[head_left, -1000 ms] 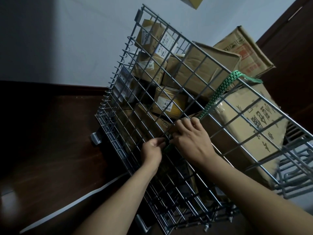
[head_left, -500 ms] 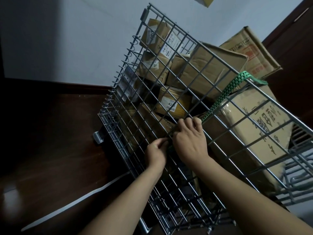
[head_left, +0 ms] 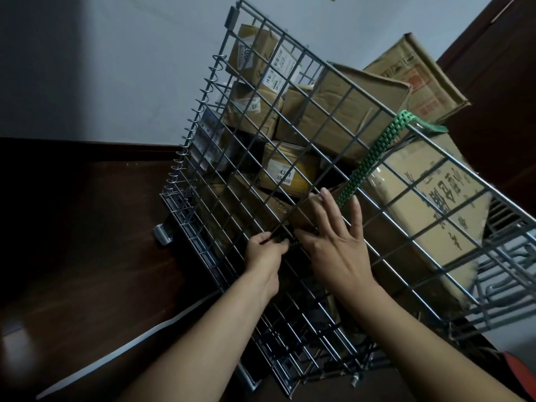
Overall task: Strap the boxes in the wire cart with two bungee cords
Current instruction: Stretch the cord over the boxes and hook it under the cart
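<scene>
Green bungee cord (head_left: 374, 158) slanting down-left along wire cart (head_left: 188, 219), left hand (head_left: 265, 252) pinching it, right hand (head_left: 333, 248) splayed

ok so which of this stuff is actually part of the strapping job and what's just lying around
In the job: wire cart, boxes, green bungee cord, left hand pinching its lower end, right hand open against the cart.
Just there: white floor strip, dark door.

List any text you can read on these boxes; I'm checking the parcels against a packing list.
"43": white label on the yellow-taped box.
Large printed characters on the big right box: sideways, unreadable.
Labels on the top box: too small.
Red markings on the rear box: blurred.
</scene>
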